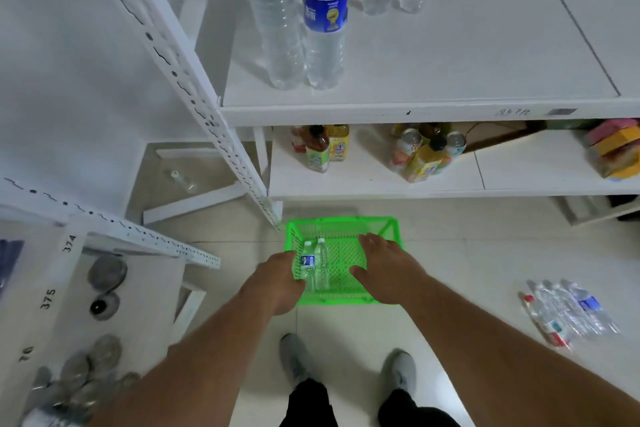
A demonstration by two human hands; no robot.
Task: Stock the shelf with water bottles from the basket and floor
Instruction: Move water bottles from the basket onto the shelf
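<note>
Against the left wall of the green basket (388, 229) two bottles (314, 267) stand, seemingly full, so heavy, smooth and slippery; your left hand (277, 282) looks curled by them, right hand (384, 270) spread empty; grip mid-body.

The place looked like a small shop or its stockroom. White slotted metal shelving (415, 111) carried handwritten number tags (512, 112) on its edges, bottled drinks (320, 149) and cans (408, 146) stood grouped on a lower shelf, and a green plastic shopping basket (343, 229) sat on the tiled floor (467, 253).
</note>
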